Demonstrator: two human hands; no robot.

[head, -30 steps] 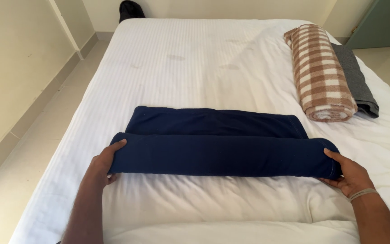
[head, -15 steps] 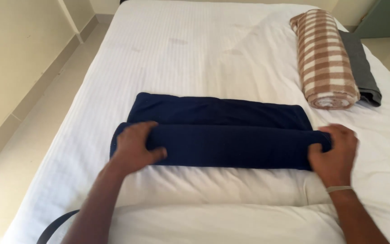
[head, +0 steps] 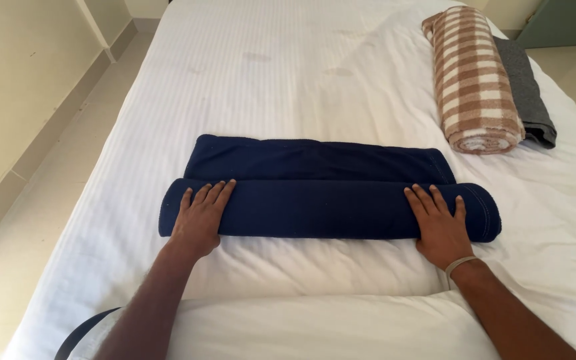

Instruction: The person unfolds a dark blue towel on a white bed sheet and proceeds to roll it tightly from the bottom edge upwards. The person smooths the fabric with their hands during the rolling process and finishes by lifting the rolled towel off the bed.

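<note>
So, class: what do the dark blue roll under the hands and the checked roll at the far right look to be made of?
Dark blue roll: soft matte cloth, probably knit cotton or fleece; a stitched hem shows at its right end. Checked roll: brown and cream, looks like looped terry towelling, fuzzy at the coiled end. Both guesses rest on look alone.
</note>
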